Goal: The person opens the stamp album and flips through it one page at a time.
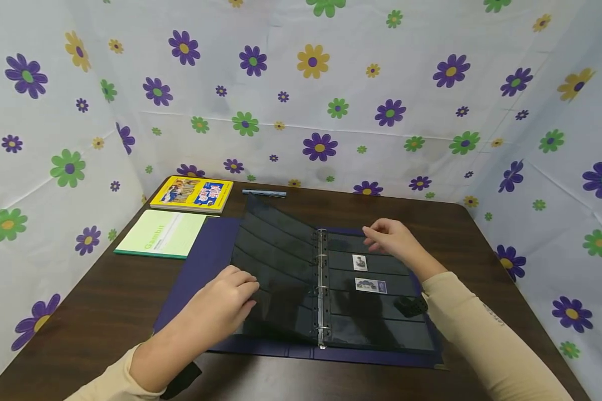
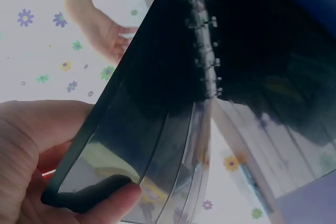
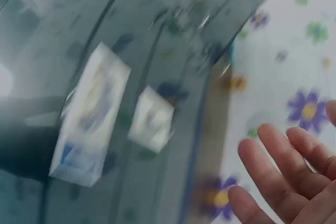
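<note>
A dark blue ring binder (image 1: 195,250) lies spread on the table, fitted with black stock pages. My left hand (image 1: 221,298) pinches the edge of a raised black page (image 1: 276,245), which stands tilted over the left cover; the left wrist view shows its thumb and fingers on either side of that page's corner (image 2: 79,195). On the right-hand page (image 1: 351,312) sit two stamps: a small upright stamp (image 1: 359,262) and below it a wider stamp (image 1: 371,285). My right hand (image 1: 388,236) hovers over the top of that page, fingers loosely bent and holding nothing.
A yellow book (image 1: 190,194) and a pale green Gambit notebook (image 1: 160,233) lie at the back left, the notebook beside the binder's cover. Behind the binder rests a light blue pen (image 1: 263,193). Flower-patterned sheets (image 1: 311,111) rise around the dark wooden table (image 1: 80,323).
</note>
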Action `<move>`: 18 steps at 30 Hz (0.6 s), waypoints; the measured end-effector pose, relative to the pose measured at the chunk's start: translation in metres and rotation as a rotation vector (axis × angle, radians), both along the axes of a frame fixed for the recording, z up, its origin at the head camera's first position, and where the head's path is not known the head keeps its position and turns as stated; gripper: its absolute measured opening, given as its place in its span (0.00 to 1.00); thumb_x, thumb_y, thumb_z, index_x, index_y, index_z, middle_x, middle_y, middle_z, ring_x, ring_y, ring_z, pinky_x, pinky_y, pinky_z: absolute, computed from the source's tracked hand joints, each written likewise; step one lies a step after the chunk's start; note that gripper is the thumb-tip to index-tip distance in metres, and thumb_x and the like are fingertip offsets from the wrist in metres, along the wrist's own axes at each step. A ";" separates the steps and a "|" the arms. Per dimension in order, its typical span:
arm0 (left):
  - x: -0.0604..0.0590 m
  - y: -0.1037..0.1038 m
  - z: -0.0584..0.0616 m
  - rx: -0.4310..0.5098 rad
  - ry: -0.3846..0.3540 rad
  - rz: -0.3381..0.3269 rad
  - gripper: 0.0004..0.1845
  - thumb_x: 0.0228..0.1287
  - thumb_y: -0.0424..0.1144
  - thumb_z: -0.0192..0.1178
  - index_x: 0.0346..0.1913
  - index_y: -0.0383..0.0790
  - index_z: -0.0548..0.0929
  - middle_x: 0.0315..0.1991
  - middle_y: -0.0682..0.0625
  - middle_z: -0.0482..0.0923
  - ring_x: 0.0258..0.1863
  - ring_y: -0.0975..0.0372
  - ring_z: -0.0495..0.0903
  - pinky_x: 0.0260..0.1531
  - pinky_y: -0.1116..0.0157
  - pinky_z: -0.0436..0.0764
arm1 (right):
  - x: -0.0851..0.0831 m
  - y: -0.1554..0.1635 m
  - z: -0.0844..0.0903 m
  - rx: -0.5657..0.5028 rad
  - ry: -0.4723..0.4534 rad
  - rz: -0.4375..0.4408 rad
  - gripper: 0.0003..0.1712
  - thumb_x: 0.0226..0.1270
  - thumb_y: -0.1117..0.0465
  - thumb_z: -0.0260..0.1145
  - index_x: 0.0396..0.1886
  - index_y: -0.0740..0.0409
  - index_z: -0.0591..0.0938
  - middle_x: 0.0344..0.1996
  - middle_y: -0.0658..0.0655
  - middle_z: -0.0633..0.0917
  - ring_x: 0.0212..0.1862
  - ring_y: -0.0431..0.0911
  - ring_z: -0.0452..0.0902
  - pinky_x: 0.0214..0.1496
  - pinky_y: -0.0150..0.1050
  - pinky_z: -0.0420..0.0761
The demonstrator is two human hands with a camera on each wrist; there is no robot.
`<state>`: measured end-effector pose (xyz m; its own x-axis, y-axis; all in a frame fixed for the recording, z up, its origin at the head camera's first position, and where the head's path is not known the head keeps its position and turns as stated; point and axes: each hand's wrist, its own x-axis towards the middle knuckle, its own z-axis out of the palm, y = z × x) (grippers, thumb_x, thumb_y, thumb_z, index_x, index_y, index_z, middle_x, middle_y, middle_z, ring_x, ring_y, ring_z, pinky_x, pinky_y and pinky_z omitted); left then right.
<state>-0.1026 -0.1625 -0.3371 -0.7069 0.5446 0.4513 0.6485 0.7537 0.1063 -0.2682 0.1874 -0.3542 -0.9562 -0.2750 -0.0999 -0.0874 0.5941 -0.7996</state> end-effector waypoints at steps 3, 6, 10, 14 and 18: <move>0.002 -0.003 -0.006 0.000 0.011 0.024 0.15 0.41 0.27 0.74 0.37 0.29 0.85 0.38 0.44 0.81 0.39 0.54 0.76 0.37 0.64 0.79 | -0.004 0.021 -0.016 0.089 0.064 -0.018 0.26 0.66 0.42 0.59 0.44 0.62 0.78 0.40 0.61 0.82 0.43 0.56 0.79 0.45 0.50 0.77; 0.003 -0.005 -0.012 -0.007 -0.004 0.068 0.16 0.40 0.27 0.74 0.36 0.29 0.85 0.39 0.43 0.81 0.40 0.53 0.76 0.38 0.64 0.79 | -0.005 0.037 -0.029 0.176 0.115 -0.024 0.26 0.65 0.42 0.60 0.45 0.63 0.78 0.42 0.62 0.80 0.44 0.56 0.75 0.47 0.51 0.75; 0.005 -0.008 -0.022 -0.032 -0.057 0.125 0.15 0.42 0.29 0.74 0.36 0.29 0.85 0.41 0.42 0.81 0.41 0.53 0.76 0.38 0.63 0.79 | -0.006 0.053 -0.042 0.281 0.121 0.001 0.31 0.64 0.42 0.61 0.51 0.65 0.75 0.49 0.66 0.77 0.50 0.59 0.72 0.52 0.57 0.71; 0.006 -0.009 -0.030 -0.047 -0.090 0.158 0.14 0.43 0.30 0.73 0.36 0.29 0.84 0.41 0.42 0.81 0.41 0.52 0.76 0.38 0.63 0.79 | -0.008 0.066 -0.054 0.374 0.117 0.087 0.42 0.61 0.40 0.63 0.61 0.69 0.68 0.58 0.72 0.70 0.58 0.66 0.65 0.57 0.62 0.65; 0.006 -0.010 -0.039 -0.066 -0.113 0.188 0.15 0.44 0.31 0.73 0.37 0.29 0.84 0.42 0.41 0.80 0.42 0.52 0.76 0.38 0.62 0.79 | -0.011 0.076 -0.064 0.443 0.111 0.157 0.54 0.55 0.39 0.68 0.67 0.74 0.58 0.64 0.76 0.60 0.64 0.70 0.54 0.60 0.65 0.56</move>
<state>-0.0965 -0.1725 -0.3761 -0.8430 0.4239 0.3312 0.4825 0.8680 0.1172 -0.2791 0.2638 -0.4183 -0.9182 -0.3708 -0.1393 -0.2738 0.8484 -0.4531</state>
